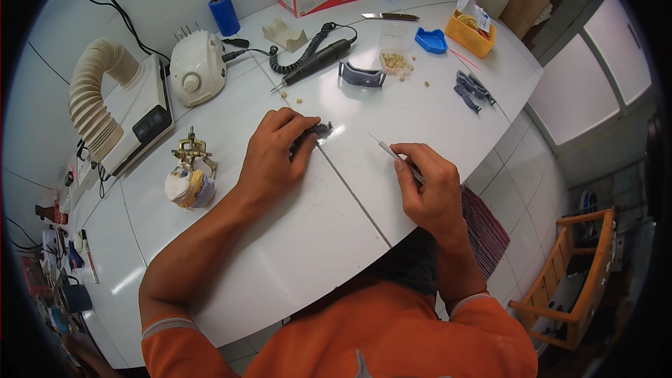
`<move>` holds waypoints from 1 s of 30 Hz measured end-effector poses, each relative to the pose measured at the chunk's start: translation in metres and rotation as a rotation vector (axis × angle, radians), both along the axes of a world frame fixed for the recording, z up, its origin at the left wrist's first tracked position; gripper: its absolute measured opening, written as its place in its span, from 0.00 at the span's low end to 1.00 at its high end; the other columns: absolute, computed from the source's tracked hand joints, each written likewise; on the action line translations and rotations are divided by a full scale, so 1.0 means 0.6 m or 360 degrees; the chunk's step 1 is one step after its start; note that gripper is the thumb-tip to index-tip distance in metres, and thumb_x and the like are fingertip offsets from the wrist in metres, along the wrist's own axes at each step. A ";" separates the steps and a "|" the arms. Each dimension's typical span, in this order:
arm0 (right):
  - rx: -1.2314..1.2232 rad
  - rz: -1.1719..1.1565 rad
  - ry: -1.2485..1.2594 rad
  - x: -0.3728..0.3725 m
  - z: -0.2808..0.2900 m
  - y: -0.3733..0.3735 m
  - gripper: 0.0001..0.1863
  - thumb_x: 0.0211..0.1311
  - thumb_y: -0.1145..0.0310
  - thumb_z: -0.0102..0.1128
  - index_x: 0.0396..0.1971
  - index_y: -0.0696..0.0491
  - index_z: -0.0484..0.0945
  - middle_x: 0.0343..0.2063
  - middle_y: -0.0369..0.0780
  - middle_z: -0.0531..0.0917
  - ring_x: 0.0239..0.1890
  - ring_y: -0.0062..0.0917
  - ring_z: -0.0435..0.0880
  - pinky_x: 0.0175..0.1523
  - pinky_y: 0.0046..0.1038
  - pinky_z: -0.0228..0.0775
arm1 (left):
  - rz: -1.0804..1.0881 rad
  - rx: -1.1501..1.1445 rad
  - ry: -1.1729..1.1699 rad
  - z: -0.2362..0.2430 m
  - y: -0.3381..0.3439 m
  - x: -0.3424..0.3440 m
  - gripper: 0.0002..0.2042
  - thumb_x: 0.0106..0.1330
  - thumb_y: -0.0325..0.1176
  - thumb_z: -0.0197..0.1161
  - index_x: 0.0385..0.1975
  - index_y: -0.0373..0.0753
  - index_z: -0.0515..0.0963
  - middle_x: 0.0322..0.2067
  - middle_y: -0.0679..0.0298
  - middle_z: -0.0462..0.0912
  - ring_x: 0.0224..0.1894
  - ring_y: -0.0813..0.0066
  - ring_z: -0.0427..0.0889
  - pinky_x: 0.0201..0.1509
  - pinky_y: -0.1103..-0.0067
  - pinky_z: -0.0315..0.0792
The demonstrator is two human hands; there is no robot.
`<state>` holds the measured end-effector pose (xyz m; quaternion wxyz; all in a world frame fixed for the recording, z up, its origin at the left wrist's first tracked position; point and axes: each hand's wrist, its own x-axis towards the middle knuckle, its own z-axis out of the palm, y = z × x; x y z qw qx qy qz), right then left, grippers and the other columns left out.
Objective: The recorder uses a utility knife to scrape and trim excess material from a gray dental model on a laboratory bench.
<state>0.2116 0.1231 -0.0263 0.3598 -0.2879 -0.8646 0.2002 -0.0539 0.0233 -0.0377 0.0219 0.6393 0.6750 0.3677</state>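
Note:
Near the middle of the white table, my left hand (276, 150) is closed on a small dark grey curved piece (321, 128), pressing or holding it at the table's surface. The fingers hide most of this piece, so its full shape does not show. To the right, my right hand (432, 183) grips a slim metal hand tool (386, 148) like a pen. Its fine pointed tip reaches up and left toward the grey piece, with a gap between them. Left of my left forearm stands a brass articulator (191, 148) with a white and yellow dental cast (189, 187).
Behind my hands lie a black rotary handpiece (318, 61), its white control unit (197, 66), a grey curved piece (362, 75) and a heap of small tooth-like pieces (394, 63). A hose unit (143, 115) stands left. More grey pieces (472, 89) and a yellow basket (470, 33) sit right.

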 end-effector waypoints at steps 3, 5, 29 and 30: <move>0.0025 0.0019 0.0000 0.005 0.011 -0.002 0.09 0.68 0.78 0.68 0.47 0.58 0.88 0.34 0.44 0.89 0.23 0.33 0.86 0.30 0.33 0.76 | 0.0026 0.0209 -0.0600 0.014 -0.009 0.002 0.17 0.76 0.25 0.69 0.64 0.38 0.83 0.44 0.60 0.85 0.48 0.71 0.84 0.52 0.73 0.79; 0.0020 -0.0055 -0.0016 0.008 0.014 0.000 0.10 0.67 0.78 0.68 0.47 0.57 0.88 0.31 0.41 0.86 0.21 0.31 0.84 0.29 0.33 0.74 | -0.0093 0.0317 -0.0665 -0.001 -0.013 -0.006 0.22 0.82 0.29 0.63 0.74 0.41 0.73 0.45 0.65 0.81 0.48 0.77 0.81 0.54 0.75 0.77; -0.0395 0.0983 0.0195 -0.207 0.046 0.140 0.05 0.84 0.74 0.51 0.50 0.59 0.70 0.21 0.40 0.79 0.21 0.24 0.78 0.30 0.32 0.69 | -0.0265 -0.0059 -0.2107 0.016 -0.013 -0.021 0.30 0.80 0.26 0.54 0.81 0.43 0.62 0.51 0.64 0.69 0.42 0.80 0.79 0.43 0.81 0.73; -0.0305 0.1051 0.0229 -0.210 0.029 0.139 0.07 0.83 0.75 0.52 0.52 0.60 0.70 0.21 0.41 0.79 0.20 0.24 0.76 0.29 0.32 0.67 | -0.0247 -0.0124 -0.2068 0.022 -0.015 -0.023 0.29 0.80 0.26 0.53 0.81 0.42 0.62 0.50 0.64 0.69 0.42 0.81 0.78 0.43 0.81 0.73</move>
